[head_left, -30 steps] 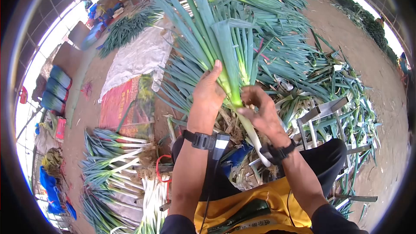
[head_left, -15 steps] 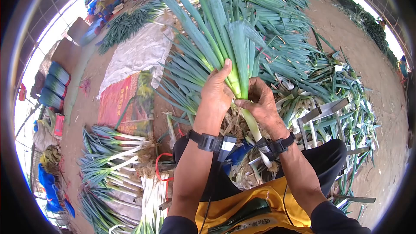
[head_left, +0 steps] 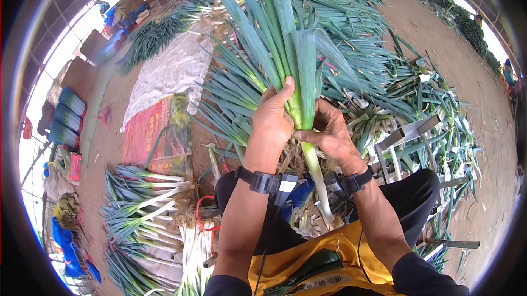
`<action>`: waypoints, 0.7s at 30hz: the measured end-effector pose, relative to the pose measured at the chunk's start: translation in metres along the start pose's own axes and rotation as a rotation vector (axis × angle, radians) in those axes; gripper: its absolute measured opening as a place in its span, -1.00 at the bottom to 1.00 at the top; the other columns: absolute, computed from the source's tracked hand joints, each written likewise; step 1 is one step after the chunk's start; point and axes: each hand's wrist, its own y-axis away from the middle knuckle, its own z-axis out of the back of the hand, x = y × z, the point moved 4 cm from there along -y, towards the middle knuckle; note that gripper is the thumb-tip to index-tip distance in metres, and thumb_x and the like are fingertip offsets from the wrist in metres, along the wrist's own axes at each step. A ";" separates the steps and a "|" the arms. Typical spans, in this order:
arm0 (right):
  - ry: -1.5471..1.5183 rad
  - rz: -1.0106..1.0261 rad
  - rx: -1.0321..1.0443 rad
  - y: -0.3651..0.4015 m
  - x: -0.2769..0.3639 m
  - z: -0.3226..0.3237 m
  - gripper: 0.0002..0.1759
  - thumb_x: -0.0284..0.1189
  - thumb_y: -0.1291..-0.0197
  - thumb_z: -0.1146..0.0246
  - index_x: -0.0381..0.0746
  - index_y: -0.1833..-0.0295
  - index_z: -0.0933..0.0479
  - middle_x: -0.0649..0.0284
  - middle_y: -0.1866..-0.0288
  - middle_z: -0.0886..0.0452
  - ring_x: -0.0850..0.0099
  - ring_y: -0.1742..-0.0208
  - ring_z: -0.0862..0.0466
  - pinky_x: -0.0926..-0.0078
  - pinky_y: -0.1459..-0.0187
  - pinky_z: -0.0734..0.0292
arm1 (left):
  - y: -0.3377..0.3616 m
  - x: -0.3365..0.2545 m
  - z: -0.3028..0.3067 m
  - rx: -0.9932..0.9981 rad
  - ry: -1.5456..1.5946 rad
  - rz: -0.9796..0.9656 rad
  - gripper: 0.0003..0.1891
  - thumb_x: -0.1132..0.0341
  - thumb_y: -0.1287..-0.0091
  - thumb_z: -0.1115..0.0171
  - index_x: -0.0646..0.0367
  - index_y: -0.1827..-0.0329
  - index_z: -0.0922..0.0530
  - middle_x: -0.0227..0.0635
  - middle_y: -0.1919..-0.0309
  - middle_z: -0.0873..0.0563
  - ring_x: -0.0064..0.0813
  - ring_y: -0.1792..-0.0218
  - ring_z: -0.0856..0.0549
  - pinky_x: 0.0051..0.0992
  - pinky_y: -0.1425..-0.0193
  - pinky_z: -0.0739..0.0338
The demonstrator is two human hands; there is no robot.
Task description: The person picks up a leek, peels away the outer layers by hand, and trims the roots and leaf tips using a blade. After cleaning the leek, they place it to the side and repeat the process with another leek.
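Note:
A long green onion point(head_left: 310, 160) with broad green leaves and a white stalk is held up in front of me, its root end pointing down toward my lap. My left hand point(head_left: 274, 112) is closed around the base of its leaves, thumb pointing up along them. Just below and to the right, my right hand point(head_left: 328, 131) pinches the stalk and an outer leaf between thumb and bent fingers. Behind both hands lies a big heap of green onions point(head_left: 351, 38). The roots of the held onion hang above peeled scraps point(head_left: 307, 222) between my knees.
Cleaned green onions point(head_left: 148, 208) lie in rows at the lower left, beside a red strap point(head_left: 204, 211). A white and red sheet point(head_left: 164, 76) covers ground at left. A metal frame point(head_left: 406, 137) stands by my right knee, among leaf scraps point(head_left: 439, 104).
The onion's white lower end has swung a little to the left and hangs more upright. Both hands keep their hold in nearly the same place.

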 end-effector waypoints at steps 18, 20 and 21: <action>0.170 0.094 -0.168 0.032 0.003 0.008 -0.59 -0.71 0.12 -0.41 -0.24 0.07 -0.63 0.34 0.11 -0.68 0.59 0.09 -0.61 0.51 -0.04 -0.52 | -0.005 0.032 0.002 -0.070 -0.207 -0.064 -0.67 0.27 -0.42 -0.24 0.35 -0.09 -0.50 -0.09 0.16 -0.70 -0.16 0.16 -0.73 -0.18 0.02 -0.67; 0.228 0.090 -0.170 0.041 -0.004 0.005 -0.62 -0.70 0.11 -0.42 -0.25 0.09 -0.64 0.32 0.16 -0.68 0.59 0.11 -0.61 0.51 -0.01 -0.52 | -0.042 0.058 0.066 0.093 -0.717 -0.167 -0.68 0.27 -0.43 -0.22 0.35 -0.08 -0.50 -0.10 0.16 -0.69 -0.18 0.17 -0.73 -0.21 0.01 -0.67; 0.286 0.087 -0.171 0.043 -0.006 0.004 -0.65 -0.69 0.09 -0.42 -0.25 0.11 -0.65 0.31 0.21 -0.68 0.58 0.14 -0.60 0.51 0.03 -0.51 | -0.054 0.070 0.081 0.262 -1.226 -0.271 -0.68 0.27 -0.44 -0.21 0.35 -0.08 -0.50 -0.10 0.16 -0.69 -0.21 0.18 -0.73 -0.24 0.00 -0.67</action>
